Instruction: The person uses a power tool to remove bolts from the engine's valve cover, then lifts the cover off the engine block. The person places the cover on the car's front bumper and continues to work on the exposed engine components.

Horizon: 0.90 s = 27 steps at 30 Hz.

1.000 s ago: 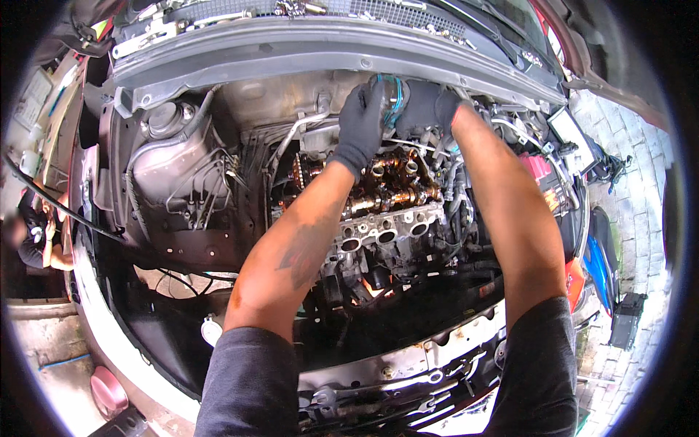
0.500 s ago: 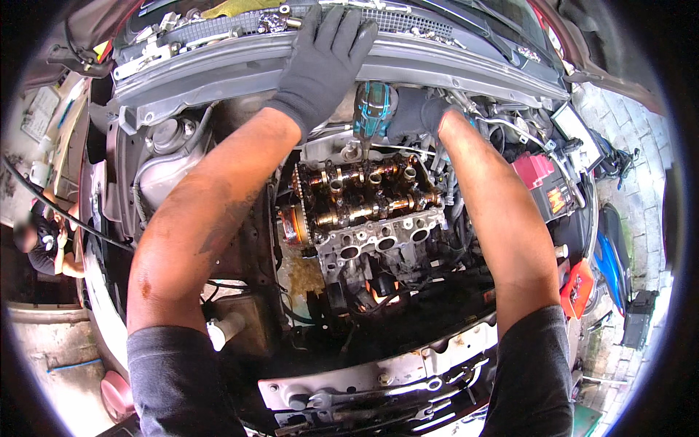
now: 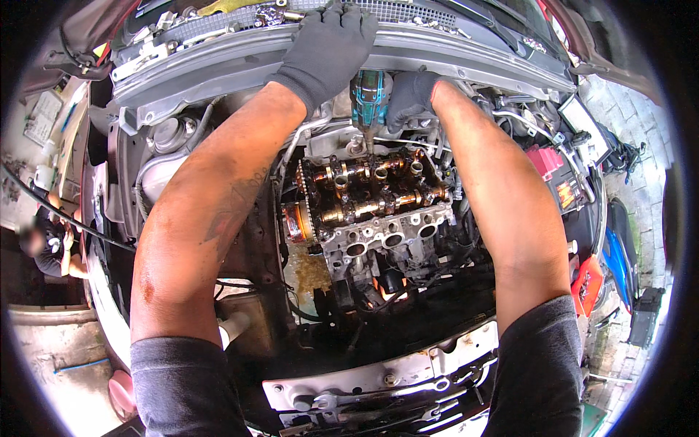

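Note:
My right hand (image 3: 413,99), in a dark grey glove, is closed at the handle side of a teal and black cordless impact driver (image 3: 369,99). Its nose points down, and the bit meets the far side of the exposed cylinder head (image 3: 386,191); the fastener under it is too small to make out. Oily camshafts (image 3: 353,211) and a timing chain lie bare on the engine. My left hand (image 3: 328,45), gloved alike, rests palm down across the grey cowl edge (image 3: 429,49), fingers stretched forward and holding nothing. Its fingertips lie on the cowl grille near small metal parts.
Loose metal parts and a yellow cloth (image 3: 222,7) lie along the cowl. A battery with a red cover (image 3: 546,162) sits right of the engine. Several wrenches (image 3: 342,399) lie on the front crossmember. At far left, another person (image 3: 54,244) is partly visible.
My left hand has shifted slightly forward, its fingers less spread in view. My right hand's fingers have loosened slightly around the driver, which stays upright over the head. The view has shifted slightly.

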{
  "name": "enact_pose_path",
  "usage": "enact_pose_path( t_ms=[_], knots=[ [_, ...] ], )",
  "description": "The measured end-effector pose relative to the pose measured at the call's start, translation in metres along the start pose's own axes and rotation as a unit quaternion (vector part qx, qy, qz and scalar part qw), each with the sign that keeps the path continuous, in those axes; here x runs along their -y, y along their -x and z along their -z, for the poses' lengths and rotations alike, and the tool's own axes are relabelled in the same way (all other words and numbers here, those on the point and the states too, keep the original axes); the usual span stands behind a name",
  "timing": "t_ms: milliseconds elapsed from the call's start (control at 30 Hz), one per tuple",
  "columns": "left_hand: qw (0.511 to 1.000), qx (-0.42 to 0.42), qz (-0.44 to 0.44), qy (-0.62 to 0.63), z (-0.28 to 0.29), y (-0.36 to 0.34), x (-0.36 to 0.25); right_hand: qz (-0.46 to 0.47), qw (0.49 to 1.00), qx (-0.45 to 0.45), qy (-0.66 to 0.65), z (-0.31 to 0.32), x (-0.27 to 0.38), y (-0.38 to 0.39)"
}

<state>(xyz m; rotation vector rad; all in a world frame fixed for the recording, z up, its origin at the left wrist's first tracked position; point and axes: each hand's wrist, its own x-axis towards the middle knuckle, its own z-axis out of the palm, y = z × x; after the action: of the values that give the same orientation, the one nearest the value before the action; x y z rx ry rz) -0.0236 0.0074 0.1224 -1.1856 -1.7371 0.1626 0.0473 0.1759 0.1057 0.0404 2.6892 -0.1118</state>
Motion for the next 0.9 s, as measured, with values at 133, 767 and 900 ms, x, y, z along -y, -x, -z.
enact_pose_path(
  t_ms=[133, 767, 900],
  knots=[
    [1.000, 0.003, 0.005, 0.013, 0.000, -0.003, -0.002, -0.003, 0.999, -0.009, -0.032, -0.002, -0.006, 0.002],
    [0.999, 0.013, 0.044, 0.013, 0.002, -0.001, -0.014, 0.110, 0.866, -0.248, -0.420, -0.098, -0.054, 0.108],
    [0.986, 0.139, 0.052, 0.081, 0.025, 0.005, 0.010, 0.099, 0.852, -0.251, -0.449, -0.048, -0.021, 0.185]
  ],
)
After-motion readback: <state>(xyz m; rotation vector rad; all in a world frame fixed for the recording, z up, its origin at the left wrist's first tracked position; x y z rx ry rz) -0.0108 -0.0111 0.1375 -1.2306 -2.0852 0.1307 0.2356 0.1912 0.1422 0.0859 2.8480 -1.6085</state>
